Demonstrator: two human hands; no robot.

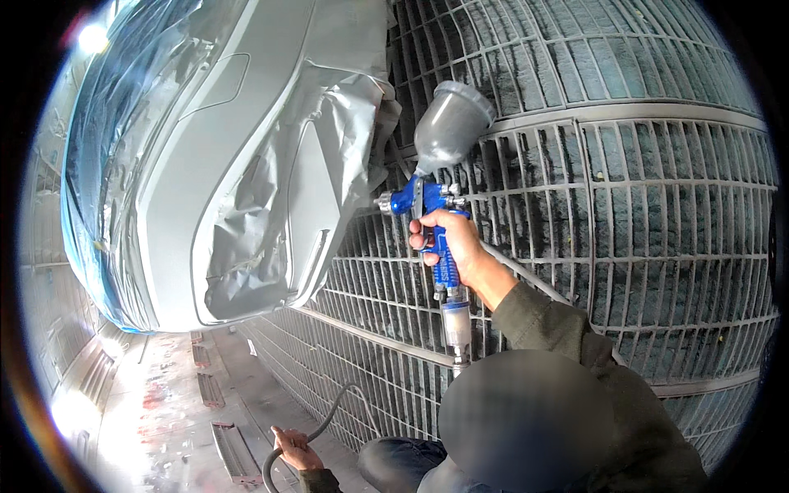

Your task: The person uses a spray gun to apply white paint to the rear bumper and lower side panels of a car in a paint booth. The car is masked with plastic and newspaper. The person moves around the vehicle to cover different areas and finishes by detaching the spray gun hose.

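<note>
The vehicle body [181,181] stands left of the grating [657,214]. Masking film [86,214] covers the body's left side; a masking sheet [251,226] lies on its right side. The spray gun [403,201] sits in the right hand [460,242], in front of the grating and right of the masking sheet. Its cup [452,127] is on top. The left hand [296,449] holds the hose [329,412] near the grating's lower left edge, beside slotted plates [234,452] in the floor [173,403].

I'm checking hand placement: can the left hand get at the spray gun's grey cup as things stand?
Probably not without moving: the left hand is at the hose, well away from the grey cup, though nothing visibly blocks it.
</note>
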